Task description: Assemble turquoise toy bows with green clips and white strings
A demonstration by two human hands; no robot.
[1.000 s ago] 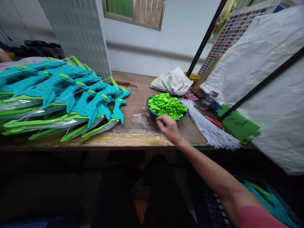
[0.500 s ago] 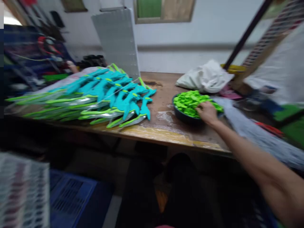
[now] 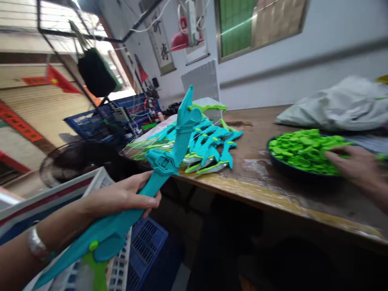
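Left hand: left hand (image 3: pixel 121 198) closed round the middle of a teal toy sword (image 3: pixel 157 169), fingers wrapped over it, thumb on the near side.
Sword: held in the air off the bench's left edge, tilted, one end up toward the window, the other down past the wrist; a green stud sits near the low end.
Right hand: right hand (image 3: pixel 354 165) lies on the green pieces (image 3: pixel 303 149) at the bowl's right side; blurred, so cannot tell whether the fingers pinch any.
Bowl: dark bowl (image 3: pixel 287 169) heaped with the pieces, on the wooden bench (image 3: pixel 303 198).
Left of bowl: pile of swords (image 3: pixel 197 141), teal and green, some in clear sleeves.
Behind bowl: white bag (image 3: pixel 333 107).
Below: blue crate (image 3: pixel 145 242) on the floor.
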